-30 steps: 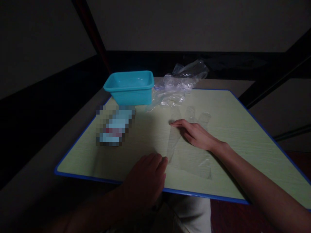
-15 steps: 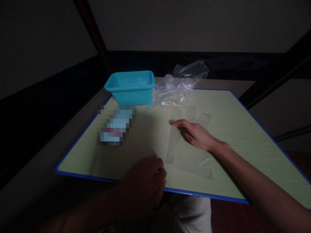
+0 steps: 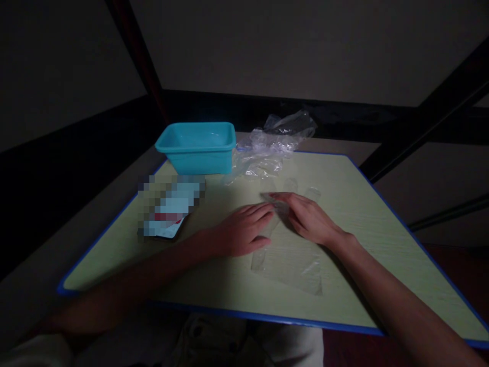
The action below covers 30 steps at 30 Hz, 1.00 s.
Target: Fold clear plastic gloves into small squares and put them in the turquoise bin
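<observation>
At centre, the left hand point(image 3: 242, 229) lies straight-fingered and the right hand point(image 3: 312, 219) bends inward, both touching a clear plastic glove point(image 3: 292, 272); whether either pinches it, I cannot tell. Blue edging point(image 3: 286, 320) frames the pale green tabletop point(image 3: 367, 255) before dim walls point(image 3: 290, 51).

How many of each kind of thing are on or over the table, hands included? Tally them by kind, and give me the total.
Tub: 1
Phone: 1
Clear glove: 1
Crumpled plastic heap, counted as one: 1
Hands, left hand and right hand: 2
Total: 6
</observation>
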Motion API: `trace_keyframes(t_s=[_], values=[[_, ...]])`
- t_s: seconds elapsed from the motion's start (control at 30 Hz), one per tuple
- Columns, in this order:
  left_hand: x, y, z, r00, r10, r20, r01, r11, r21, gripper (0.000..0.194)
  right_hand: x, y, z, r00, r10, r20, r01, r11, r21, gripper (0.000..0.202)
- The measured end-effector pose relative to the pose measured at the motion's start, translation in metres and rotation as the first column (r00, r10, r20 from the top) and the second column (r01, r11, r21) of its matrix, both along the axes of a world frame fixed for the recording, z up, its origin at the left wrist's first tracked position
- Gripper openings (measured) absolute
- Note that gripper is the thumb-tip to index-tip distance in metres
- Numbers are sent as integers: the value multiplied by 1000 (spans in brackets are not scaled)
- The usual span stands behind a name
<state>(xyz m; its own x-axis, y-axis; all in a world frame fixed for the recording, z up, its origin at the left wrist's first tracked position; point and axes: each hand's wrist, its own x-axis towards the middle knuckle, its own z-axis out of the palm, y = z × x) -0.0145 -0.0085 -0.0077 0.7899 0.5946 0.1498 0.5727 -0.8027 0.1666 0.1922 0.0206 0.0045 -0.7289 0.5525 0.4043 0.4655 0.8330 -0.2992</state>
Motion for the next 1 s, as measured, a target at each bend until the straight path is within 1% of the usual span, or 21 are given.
trace_keyframes(t_s=[0.13, 0.23, 0.4, 0.53, 0.77, 0.87, 0.93, 1.0], values=[[-3, -1, -3, 997, -16, -69, 12, 998, -56, 64, 1, 2, -1, 999, -4, 52, 4, 1000, 14, 40], [-3, -1, -3, 994, -43, -96, 37, 997, -71, 76, -1, 1, -3, 997, 8, 75, -8, 1000, 3, 36], [-4, 0, -4, 997, -68, -23, 66, 995, -71, 98, -3, 1, -5, 998, 15, 65, -14, 1000, -18, 34], [-4, 0, -6, 997, -71, 3, 71, 996, -57, 104, -4, 0, -4, 996, 33, 81, -32, 999, -9, 32], [-3, -2, -7, 998, -56, 12, 57, 995, -76, 109, -4, -1, -2, 998, 19, 64, -19, 1000, 8, 32], [-5, 0, -6, 998, -45, 35, 48, 994, -94, 107, -2, -1, 3, 998, 12, 57, -13, 1000, 20, 33], [-8, 1, -4, 996, -49, 76, 57, 994, -97, 98, 2, -2, 10, 999, -13, 44, 12, 1000, 15, 31], [-10, 3, -3, 989, -66, 136, 76, 994, -73, 80, 8, -7, 18, 999, -38, 29, 38, 999, 7, 27]])
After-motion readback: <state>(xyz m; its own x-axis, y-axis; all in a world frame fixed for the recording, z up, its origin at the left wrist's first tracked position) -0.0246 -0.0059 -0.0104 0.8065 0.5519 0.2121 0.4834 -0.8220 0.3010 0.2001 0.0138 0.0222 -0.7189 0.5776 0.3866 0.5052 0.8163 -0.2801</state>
